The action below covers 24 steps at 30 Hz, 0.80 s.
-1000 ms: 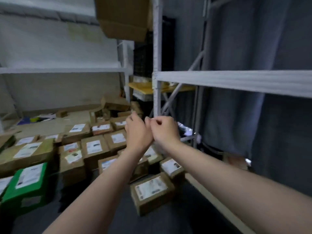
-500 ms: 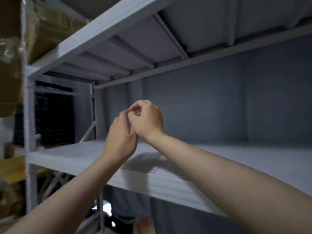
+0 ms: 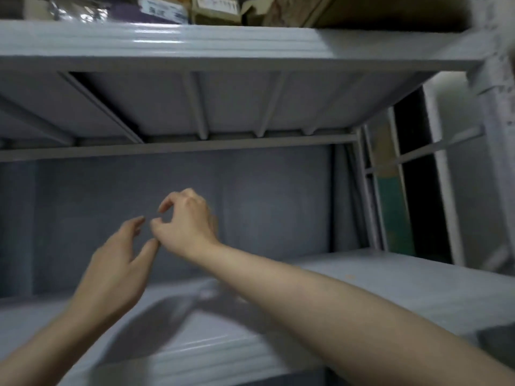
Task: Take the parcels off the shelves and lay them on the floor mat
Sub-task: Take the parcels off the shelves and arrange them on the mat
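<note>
My left hand (image 3: 117, 263) and my right hand (image 3: 186, 224) are raised side by side in front of a bare grey shelf board (image 3: 418, 291). Neither hand holds anything. The left hand's fingers are spread, and the right hand's fingers are loosely curled with gaps between them. Several parcels (image 3: 217, 8) stand on the upper shelf (image 3: 223, 43), above both hands: a brown cardboard box, a purple packet with a white label and a clear plastic bag. The floor mat is out of view.
A grey curtain (image 3: 264, 207) hangs behind the shelf. A white upright post (image 3: 498, 135) of the rack stands at the right, with a dark gap and a green box (image 3: 393, 213) beyond it.
My view has swung from the floor parcels up to the shelves. My hands, pressed together before, have come apart and the left has opened.
</note>
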### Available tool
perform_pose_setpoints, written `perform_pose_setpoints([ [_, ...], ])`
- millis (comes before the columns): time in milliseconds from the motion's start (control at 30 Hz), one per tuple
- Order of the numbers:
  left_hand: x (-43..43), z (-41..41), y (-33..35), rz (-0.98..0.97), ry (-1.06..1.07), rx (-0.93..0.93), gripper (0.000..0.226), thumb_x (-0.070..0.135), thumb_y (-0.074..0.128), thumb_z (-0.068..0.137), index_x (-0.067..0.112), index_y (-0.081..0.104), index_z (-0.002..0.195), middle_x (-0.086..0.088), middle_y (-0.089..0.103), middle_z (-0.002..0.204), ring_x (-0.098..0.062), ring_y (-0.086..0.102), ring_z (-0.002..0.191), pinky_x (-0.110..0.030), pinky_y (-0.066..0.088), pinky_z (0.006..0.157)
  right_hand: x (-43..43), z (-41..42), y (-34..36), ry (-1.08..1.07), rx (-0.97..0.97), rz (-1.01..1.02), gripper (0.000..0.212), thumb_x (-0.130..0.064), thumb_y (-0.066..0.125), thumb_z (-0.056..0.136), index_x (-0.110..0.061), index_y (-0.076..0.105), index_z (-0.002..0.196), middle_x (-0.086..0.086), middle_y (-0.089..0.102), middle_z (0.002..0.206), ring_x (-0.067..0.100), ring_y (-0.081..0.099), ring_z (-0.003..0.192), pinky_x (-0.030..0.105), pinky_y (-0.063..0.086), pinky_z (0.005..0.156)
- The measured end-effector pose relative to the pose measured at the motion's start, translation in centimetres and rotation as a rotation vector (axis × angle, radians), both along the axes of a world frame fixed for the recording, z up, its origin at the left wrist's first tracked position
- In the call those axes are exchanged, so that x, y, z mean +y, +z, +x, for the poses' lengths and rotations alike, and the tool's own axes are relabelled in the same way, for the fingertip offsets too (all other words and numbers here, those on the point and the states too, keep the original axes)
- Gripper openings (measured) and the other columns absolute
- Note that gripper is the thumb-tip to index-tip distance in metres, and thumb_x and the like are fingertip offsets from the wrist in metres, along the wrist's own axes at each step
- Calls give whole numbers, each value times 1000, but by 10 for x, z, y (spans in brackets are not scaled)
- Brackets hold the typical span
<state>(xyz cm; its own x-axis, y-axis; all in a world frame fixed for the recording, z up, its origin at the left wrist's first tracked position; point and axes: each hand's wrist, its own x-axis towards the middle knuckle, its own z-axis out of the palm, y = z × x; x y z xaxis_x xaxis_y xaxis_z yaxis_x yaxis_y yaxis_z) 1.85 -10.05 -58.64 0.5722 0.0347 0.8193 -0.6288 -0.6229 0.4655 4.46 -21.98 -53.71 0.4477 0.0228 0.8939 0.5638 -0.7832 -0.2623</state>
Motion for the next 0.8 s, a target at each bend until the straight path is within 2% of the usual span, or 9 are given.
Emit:
perform_pose_setpoints([
  [200,-53,-17,-13,145,-199,-40,55,43,49,96,24,40,147,-2,50,146,-22,48,133,-38,37,106,-82,-27,7,-297,-27,-87,21,-29,68,83,-21,69,102,4,57,120,26,51,116,32,42,93],
  [333,-30,-25,-9,166,-179,-47,59,48,46,93,24,40,147,-1,50,146,-20,45,134,-37,38,106,-57,-23,14,-200,-144,-76,15,-23,68,81,-18,68,95,0,59,112,21,53,110,35,46,88],
  [400,-9,-27,12,159,-105,-57,56,46,45,93,20,44,143,-2,53,141,-22,46,131,-38,39,103,-18,-21,27,-95,-233,-92,9,-13,67,79,-14,67,88,0,60,102,20,56,100,39,49,79],
  [467,12,-32,44,99,-11,-130,47,43,42,93,15,52,130,-3,57,126,-25,48,118,-37,40,94,19,-24,46,15,-373,-119,8,-4,66,74,-9,66,81,3,61,92,21,57,89,40,48,64],
  [533,35,-42,88,63,71,-286,38,38,39,88,10,54,109,-4,52,105,-25,45,97,-39,38,80,50,-32,76,132,-531,-178,5,-6,62,75,-7,63,79,4,60,84,23,56,80,39,44,56],
  [600,56,-54,138,78,103,-412,29,30,39,79,8,50,95,-4,45,93,-23,38,85,-39,33,71,73,-45,118,235,-631,-203,3,-9,58,79,-6,60,79,5,58,79,23,54,74,40,42,54],
  [667,73,-64,193,87,91,-495,23,25,41,76,8,47,90,-6,44,88,-23,37,81,-40,32,68,89,-55,168,264,-683,-172,4,-6,59,81,-5,59,77,7,58,77,24,52,71,43,42,55],
  [733,84,-70,250,84,76,-551,19,22,41,76,7,45,86,-8,43,84,-25,38,78,-41,32,66,103,-65,219,250,-685,-120,7,-6,57,82,-3,60,77,8,58,76,23,53,70,43,42,55],
  [800,90,-73,305,98,68,-563,15,21,39,78,7,43,84,-9,41,82,-26,38,76,-41,31,65,112,-72,267,246,-634,-67,10,-9,54,84,-3,59,79,7,58,78,20,51,71,36,41,57],
])
